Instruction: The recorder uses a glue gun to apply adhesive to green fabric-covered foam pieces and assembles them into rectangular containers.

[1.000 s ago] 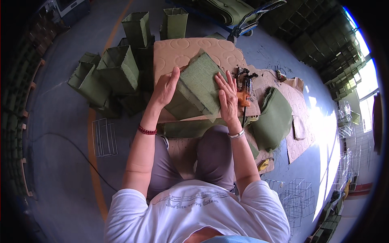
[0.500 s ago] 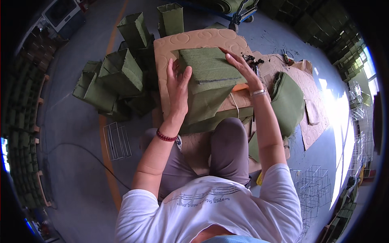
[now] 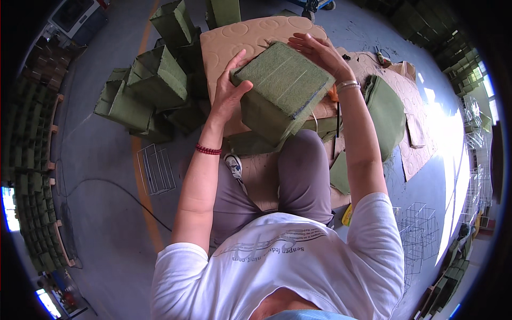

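Note:
A green woven-fabric box (image 3: 285, 77) is tilted in front of me, over the near side of a cardboard-covered work surface. Against its left corner rests my left hand (image 3: 230, 96), thumb on the near side and fingers along the far left edge, steadying it. My right hand (image 3: 322, 56) lies along the far right edge with fingers stretched out and flat; whether its fingertips press on the fabric is hidden. Beneath the box, more green fabric (image 3: 248, 144) shows. Something orange (image 3: 333, 93) and a pale cord (image 3: 314, 121) sit by its right side.
Several open green fabric boxes (image 3: 157, 74) stand at the left. Brown embossed cardboard (image 3: 224, 45) covers the work surface. To the right lie stacked green sheets (image 3: 385, 120). Wire frames (image 3: 156, 169) rest on the floor at the left, others (image 3: 418, 229) at the right.
The box has turned and tipped, so its top now faces me more and a corner points toward me. Both hands have shifted slightly away from me; the right fingers have straightened out.

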